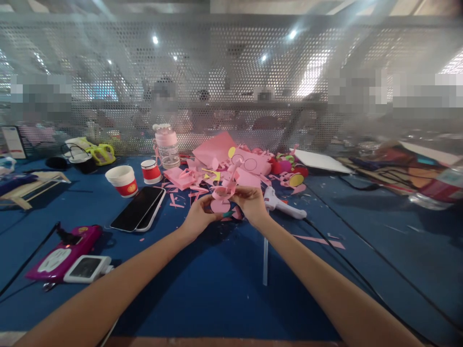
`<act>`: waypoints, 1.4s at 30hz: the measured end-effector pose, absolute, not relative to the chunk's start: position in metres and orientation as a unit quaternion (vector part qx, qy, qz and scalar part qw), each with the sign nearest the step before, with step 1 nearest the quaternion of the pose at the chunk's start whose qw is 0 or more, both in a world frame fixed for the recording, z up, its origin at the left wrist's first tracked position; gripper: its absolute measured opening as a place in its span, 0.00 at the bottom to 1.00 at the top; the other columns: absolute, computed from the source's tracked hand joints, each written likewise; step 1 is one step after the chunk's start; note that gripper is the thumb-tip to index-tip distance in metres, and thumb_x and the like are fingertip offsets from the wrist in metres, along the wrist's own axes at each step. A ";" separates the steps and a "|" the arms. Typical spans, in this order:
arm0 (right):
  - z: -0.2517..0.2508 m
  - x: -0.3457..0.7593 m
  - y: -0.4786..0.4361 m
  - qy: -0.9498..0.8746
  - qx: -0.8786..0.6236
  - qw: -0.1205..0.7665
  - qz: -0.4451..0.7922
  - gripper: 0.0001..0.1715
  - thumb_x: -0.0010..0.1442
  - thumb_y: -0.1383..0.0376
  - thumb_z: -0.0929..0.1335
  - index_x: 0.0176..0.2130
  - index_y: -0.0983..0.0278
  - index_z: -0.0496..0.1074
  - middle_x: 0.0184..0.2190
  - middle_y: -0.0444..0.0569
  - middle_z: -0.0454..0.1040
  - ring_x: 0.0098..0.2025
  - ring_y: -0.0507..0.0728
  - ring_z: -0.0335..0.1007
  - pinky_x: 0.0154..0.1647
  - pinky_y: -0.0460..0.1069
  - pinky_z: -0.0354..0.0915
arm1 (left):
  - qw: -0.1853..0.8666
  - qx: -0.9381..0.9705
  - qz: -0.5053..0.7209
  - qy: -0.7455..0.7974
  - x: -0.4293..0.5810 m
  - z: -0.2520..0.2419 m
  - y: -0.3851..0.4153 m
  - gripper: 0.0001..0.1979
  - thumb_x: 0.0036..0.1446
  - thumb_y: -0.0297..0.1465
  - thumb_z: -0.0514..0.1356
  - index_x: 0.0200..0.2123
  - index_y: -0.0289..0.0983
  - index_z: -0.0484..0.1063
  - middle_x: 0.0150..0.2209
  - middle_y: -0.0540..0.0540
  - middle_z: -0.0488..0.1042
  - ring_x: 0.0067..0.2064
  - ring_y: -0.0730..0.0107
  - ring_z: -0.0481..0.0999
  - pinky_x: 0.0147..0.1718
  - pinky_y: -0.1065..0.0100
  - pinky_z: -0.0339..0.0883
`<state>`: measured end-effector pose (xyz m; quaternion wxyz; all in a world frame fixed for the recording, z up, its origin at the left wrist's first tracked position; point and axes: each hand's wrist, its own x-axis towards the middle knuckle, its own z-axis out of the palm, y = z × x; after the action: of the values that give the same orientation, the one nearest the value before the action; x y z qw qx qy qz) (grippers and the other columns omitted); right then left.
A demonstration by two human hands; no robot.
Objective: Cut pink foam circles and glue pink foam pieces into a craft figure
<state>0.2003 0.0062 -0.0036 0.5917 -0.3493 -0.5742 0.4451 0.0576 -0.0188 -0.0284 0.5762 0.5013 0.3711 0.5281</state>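
So the thing in hand is a little pink paper craft piece (pixel 220 206) — a flat round disc at the bottom with curled, loopy strips rising off it, and a teal bit showing by its lower edge (too small to say what that is). It's up between both hands, over the near side of the blue tabletop (pixel 217 299). The left hand (pixel 199 217) has it pinched from the left, thumb in front along the lower edge and fingers curled behind. The right hand (pixel 253 205) is in at the upper right, fingers bent in around the curled strips, fingertips close together — pretty sure it's gripping too, though the exact contact is hidden. Both forearms come up from the bottom corners and angle inward, the right hand a touch higher than the left.

Just beyond the grip there's a messy heap of pink paper scraps (pixel 183 178). Right beside the right hand sits a white hot glue gun (pixel 285 206), with a clear glue stick (pixel 265 262) below that wrist. Left of the left hand: a black-screened smartphone (pixel 135 209) and, behind it, a red-and-white paper cup (pixel 125 185).
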 end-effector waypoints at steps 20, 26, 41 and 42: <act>0.000 0.198 -0.002 -0.540 -0.387 0.581 0.470 0.11 0.34 0.62 0.76 0.22 0.65 0.77 0.22 0.49 0.77 0.19 0.53 0.69 0.15 0.46 0.66 | 0.579 0.501 0.526 0.370 0.057 -0.028 -0.019 0.26 0.32 0.23 0.68 0.40 0.32 0.71 0.40 0.43 0.77 0.37 0.66 0.76 0.40 0.64 0.70; -0.002 0.198 0.000 -0.545 -0.398 0.575 0.463 0.10 0.34 0.62 0.75 0.22 0.65 0.77 0.20 0.48 0.77 0.16 0.52 0.67 0.10 0.43 0.59 | 0.589 0.499 0.526 0.357 0.057 -0.029 -0.019 0.26 0.31 0.23 0.69 0.40 0.33 0.71 0.39 0.43 0.76 0.39 0.64 0.76 0.41 0.63 0.69; -0.004 0.199 0.004 -0.544 -0.383 0.600 0.443 0.12 0.34 0.62 0.76 0.23 0.66 0.77 0.25 0.50 0.79 0.29 0.59 0.75 0.33 0.53 0.72 | 0.585 0.489 0.531 0.369 0.057 -0.031 -0.017 0.26 0.31 0.21 0.68 0.40 0.32 0.71 0.38 0.44 0.77 0.34 0.69 0.76 0.36 0.67 0.70; -0.004 0.199 0.004 -0.543 -0.385 0.600 0.443 0.12 0.34 0.62 0.76 0.23 0.66 0.77 0.25 0.50 0.79 0.28 0.58 0.75 0.33 0.53 0.72 | 0.585 0.489 0.531 0.369 0.057 -0.030 -0.017 0.26 0.31 0.21 0.68 0.40 0.32 0.71 0.38 0.44 0.77 0.34 0.69 0.76 0.36 0.67 0.70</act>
<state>0.1989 0.0037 -0.0043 0.6003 -0.3851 -0.5434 0.4427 0.0569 -0.0168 -0.0304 0.5850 0.4890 0.3692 0.5313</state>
